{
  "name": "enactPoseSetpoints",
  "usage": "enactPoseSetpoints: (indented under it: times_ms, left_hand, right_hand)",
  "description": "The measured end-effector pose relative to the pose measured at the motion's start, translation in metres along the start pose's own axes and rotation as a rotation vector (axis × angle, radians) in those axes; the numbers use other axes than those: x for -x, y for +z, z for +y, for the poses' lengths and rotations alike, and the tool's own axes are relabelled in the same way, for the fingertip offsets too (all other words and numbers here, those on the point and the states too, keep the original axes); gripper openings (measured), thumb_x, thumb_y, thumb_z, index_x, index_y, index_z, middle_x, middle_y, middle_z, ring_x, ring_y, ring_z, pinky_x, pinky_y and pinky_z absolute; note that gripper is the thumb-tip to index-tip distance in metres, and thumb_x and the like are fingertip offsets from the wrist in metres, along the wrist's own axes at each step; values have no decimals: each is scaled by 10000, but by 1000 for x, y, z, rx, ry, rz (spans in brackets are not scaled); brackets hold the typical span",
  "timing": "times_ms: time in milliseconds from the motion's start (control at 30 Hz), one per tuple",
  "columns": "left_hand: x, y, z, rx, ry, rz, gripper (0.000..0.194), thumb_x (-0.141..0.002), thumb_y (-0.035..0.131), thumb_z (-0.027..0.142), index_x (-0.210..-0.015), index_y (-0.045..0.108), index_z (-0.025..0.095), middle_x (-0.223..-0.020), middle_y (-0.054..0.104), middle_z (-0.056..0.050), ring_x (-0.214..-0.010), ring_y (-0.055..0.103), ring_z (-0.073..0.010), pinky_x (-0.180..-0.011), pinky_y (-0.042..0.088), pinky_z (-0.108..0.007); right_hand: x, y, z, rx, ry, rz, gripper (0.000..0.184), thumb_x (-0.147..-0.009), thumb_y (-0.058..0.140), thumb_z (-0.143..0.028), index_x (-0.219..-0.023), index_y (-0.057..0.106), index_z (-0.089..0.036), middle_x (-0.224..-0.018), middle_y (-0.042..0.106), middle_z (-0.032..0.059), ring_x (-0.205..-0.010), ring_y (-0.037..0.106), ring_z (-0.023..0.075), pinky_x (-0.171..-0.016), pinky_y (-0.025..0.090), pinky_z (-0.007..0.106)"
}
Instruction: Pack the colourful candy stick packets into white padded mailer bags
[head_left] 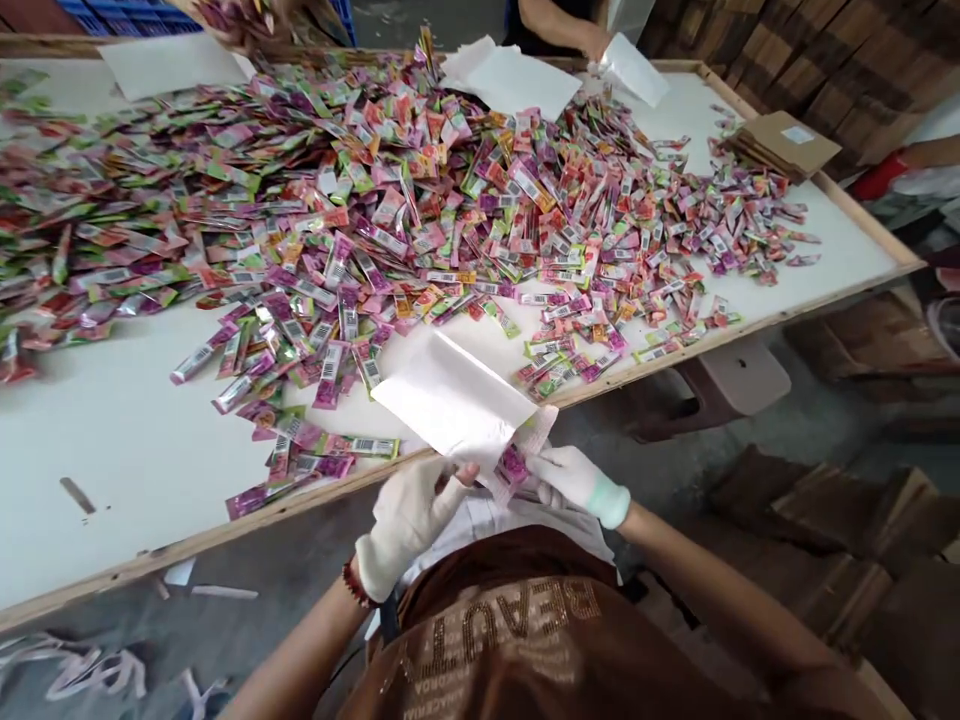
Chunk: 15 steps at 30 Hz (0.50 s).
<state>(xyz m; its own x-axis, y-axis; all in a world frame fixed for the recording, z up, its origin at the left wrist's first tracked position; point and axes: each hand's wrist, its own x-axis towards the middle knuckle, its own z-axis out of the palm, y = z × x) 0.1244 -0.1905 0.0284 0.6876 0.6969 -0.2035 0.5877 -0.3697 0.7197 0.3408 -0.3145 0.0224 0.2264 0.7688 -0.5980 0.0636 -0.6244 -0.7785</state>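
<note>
A white padded envelope [457, 400] lies slanted over the table's front edge, its mouth facing my body. My left hand [412, 515], in a white glove with bare fingertips, pinches the envelope's left side near the opening. On the other side my gloved right hand [574, 485] is closed at the rim of the mouth. Purple and pink packets [512, 465] show inside the opening, between both hands. Part of my right fingers is hidden behind the envelope. Just beyond it, a big heap of small printed stick packets [450, 200] spreads across the white table [150, 430].
A wooden rim [750, 330] borders the table. Across it, a co-worker's hand [596, 42] holds a white envelope [634, 70]; more envelopes [517, 80] lie on the heap. Flat cardboard [787, 140] rests at the right corner. A stool [739, 380] and cartons [810, 500] stand right.
</note>
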Motion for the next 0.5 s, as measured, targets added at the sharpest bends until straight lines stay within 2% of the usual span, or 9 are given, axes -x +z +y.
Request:
enactPoseSetpoints:
  times_ms: [67,100,167,233,300,367,433,500]
  left_hand:
    - [7,29,-11,122,-31,-117,463,-921,474,530,-585,539,218,-542,504,-7,-554,471,-162,-574,345,-291]
    - [6,42,-12,181,-50,-132,434,-913,473,489,-582,536,216,-540,506,-5,-556,472,-162,-573,350,-290]
    - [1,64,-10,281,-104,-106,358,-881,457,388,-588,544,200,-563,532,-10,-580,492,-159,-585,362,-285]
    - [-3,76,-7,376,-154,-101,301,-833,451,316,-579,542,182,-570,542,-11,-588,503,-150,-598,367,-277]
    - [-3,80,-7,464,-193,-131,279,-806,463,302,-573,544,172,-556,537,-7,-572,501,-141,-586,364,-266]
    - [0,78,-10,544,-223,-164,297,-819,473,334,-588,558,166,-541,533,-3,-545,494,-134,-556,353,-256]
    - [5,75,-13,604,-224,-194,350,-846,480,393,-602,573,161,-532,534,-2,-523,480,-127,-538,344,-251]
    - [9,73,-17,620,-205,-242,416,-863,488,451,-579,567,158,-517,530,-4,-502,453,-117,-526,335,-250]
  right_hand:
    - [-1,4,2,62,-13,20,381,-922,565,-530,-696,631,-231,-516,576,-1,-469,565,177,-520,512,335]
    - [-3,5,-4,126,-49,32,366,-937,545,-499,-715,638,-223,-539,583,-1,-513,586,179,-544,504,321]
    - [-8,7,-20,358,-141,44,351,-967,503,-409,-726,649,-199,-598,612,14,-608,619,181,-605,480,300]
    - [-14,10,-39,686,-200,42,329,-971,489,-322,-738,672,-178,-672,650,43,-690,636,188,-652,450,298]
    - [-19,14,-52,972,-239,73,306,-966,487,-288,-803,714,-163,-790,688,77,-749,643,202,-669,432,311]
    - [-23,19,-57,1141,-326,85,328,-977,470,-288,-872,748,-151,-920,695,111,-815,647,215,-709,446,333]
    - [-30,28,-53,1223,-451,50,293,-960,510,-258,-892,763,-128,-1024,677,142,-920,643,239,-804,471,363]
    - [-39,39,-47,1198,-565,2,189,-903,612,-207,-959,758,-101,-1072,665,159,-991,636,259,-881,492,386]
